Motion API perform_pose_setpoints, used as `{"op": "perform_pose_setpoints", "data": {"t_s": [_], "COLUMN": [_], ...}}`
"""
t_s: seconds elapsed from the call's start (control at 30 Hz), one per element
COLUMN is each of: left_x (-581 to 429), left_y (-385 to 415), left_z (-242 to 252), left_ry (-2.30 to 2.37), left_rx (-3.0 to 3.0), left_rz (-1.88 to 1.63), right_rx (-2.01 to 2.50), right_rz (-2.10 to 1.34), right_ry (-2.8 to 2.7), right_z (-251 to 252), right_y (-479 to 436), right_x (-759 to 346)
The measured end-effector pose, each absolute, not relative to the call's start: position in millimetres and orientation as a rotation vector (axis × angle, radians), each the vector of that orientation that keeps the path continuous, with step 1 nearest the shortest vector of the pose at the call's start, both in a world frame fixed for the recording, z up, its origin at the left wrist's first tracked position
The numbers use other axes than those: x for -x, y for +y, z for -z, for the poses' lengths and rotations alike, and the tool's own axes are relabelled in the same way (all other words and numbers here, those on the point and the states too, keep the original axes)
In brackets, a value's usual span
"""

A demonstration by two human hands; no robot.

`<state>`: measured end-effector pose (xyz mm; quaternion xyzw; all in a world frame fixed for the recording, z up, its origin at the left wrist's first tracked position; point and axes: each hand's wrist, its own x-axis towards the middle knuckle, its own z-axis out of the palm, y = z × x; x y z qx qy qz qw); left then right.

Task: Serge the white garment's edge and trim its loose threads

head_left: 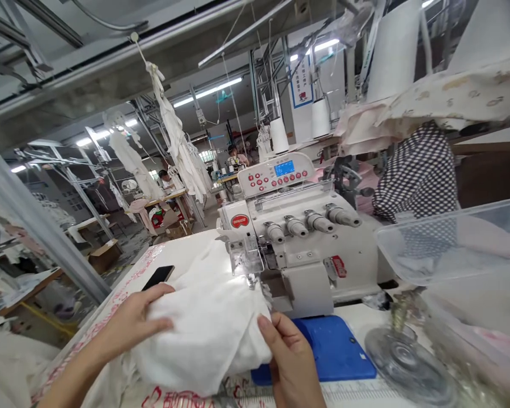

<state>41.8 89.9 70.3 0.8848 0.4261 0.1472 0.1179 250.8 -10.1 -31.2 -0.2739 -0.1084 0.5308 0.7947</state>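
**White cloth (204, 323) at the front of the overlock machine (306, 226)**

The white cloth lies in a soft, folded heap on the white table (187, 249), and its far edge reaches the presser foot (246, 255) of the machine. The left hand (131, 317) is open and rests on the near left side of the cloth, with the fingers lying almost flat and close together. It presses the cloth but does not grip it. The right hand (289, 357) is nearly closed and pinches the cloth's right edge between the thumb and the fingers, close to the presser foot.

A black smartphone (158, 277) lies on the table just beyond the left hand. A blue mat (335, 351) lies in front of the machine, beside the right hand, and a ruler (357, 392) runs along the near table edge. To the right stands a clear plastic box (450, 238). The machine has a control panel with a lit blue screen (276, 173), and white thread cones (279, 135) stand behind it. Farther away, white garments (178, 136) hang from overhead racks, and a co-worker (236, 156) sits at another table.
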Motion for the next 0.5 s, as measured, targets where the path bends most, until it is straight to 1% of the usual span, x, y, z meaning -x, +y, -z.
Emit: {"op": "perform_pose_setpoints", "data": {"t_s": [0.03,0.07,0.1,0.2,0.23,0.3,0.37,0.5], "left_x": [-41,-40,-40,-41,-42,-44,-44,-46], "left_y": [90,90,89,88,90,97,108,113], "left_z": [-71,-71,-69,-62,-61,-62,-68,-80], "left_ry": [1.201,1.172,1.172,1.265,1.294,1.321,1.331,1.393], "left_rx": [-2.613,-2.621,-2.596,-2.221,-2.054,-1.886,-1.999,-2.471], "left_rz": [-0.314,-0.275,-0.325,-0.766,-0.860,-0.910,-0.898,-0.802], "right_rx": [0.579,0.570,0.561,0.522,0.504,0.462,0.446,0.471], "right_rz": [-1.137,-1.129,-1.117,-1.098,-1.112,-1.175,-1.229,-1.207], "right_ry": [-0.261,-0.292,-0.317,-0.344,-0.336,-0.328,-0.330,-0.362], "right_z": [34,36,37,37,35,34,36,45], "right_y": [-9,-9,-9,-12,-13,-15,-14,-11], "right_x": [-251,-251,-250,-248,-247,-246,-245,-243]}}
